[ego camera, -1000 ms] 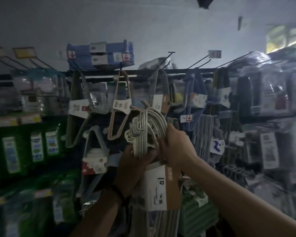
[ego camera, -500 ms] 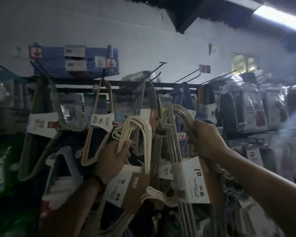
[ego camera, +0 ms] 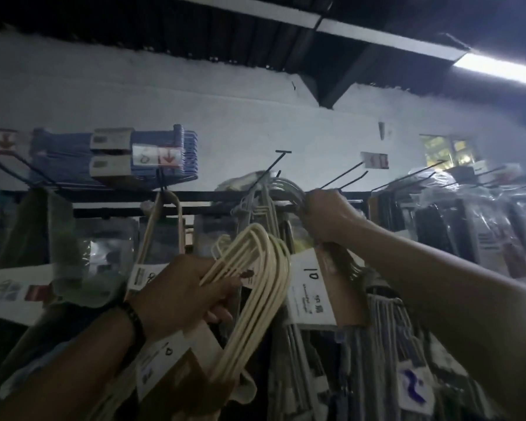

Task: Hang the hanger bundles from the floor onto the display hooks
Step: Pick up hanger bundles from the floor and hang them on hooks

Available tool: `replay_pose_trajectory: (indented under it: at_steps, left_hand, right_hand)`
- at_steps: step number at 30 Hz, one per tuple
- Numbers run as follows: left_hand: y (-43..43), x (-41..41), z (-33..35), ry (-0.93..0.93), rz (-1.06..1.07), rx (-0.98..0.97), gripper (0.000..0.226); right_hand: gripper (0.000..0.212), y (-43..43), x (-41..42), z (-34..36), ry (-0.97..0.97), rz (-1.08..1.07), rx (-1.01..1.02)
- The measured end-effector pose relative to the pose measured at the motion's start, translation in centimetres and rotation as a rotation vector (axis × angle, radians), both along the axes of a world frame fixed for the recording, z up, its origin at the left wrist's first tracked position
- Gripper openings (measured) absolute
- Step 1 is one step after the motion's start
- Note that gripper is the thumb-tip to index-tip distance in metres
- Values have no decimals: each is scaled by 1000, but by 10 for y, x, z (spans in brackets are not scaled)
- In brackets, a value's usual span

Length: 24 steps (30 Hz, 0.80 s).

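Two grips: right hand holding grey bundle at display hook, left hand clasping cream bundle; thread grey fully on.

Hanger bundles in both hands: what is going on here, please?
A person is hanging stock. The right hand grips a grey hanger bundle by its hook tops, up at a black display hook; whether the bundle already sits on that hook cannot be told. The left hand holds a cream hanger bundle lower down, not yet hung.
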<state>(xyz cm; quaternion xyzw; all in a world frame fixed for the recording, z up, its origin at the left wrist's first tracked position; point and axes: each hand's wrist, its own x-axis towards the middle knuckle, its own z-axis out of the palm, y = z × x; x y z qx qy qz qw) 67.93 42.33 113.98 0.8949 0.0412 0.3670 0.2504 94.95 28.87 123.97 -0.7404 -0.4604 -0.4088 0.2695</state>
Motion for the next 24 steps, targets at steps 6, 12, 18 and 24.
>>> replay_pose_trajectory:
  at_steps: [6,12,18,24]
  left_hand:
    - [-6,31,43,-61,-25,57,60]
    - [4,53,61,-139,-17,-33,56]
    - [11,63,69,-191,23,-101,50]
    - [9,70,63,-163,56,-89,45]
  right_hand:
    - [11,20,10,48,-3,91,264]
    - [16,44,24,36,51,225,393]
    - [15,50,29,31,111,309,430]
    - [16,50,39,14,157,313,477]
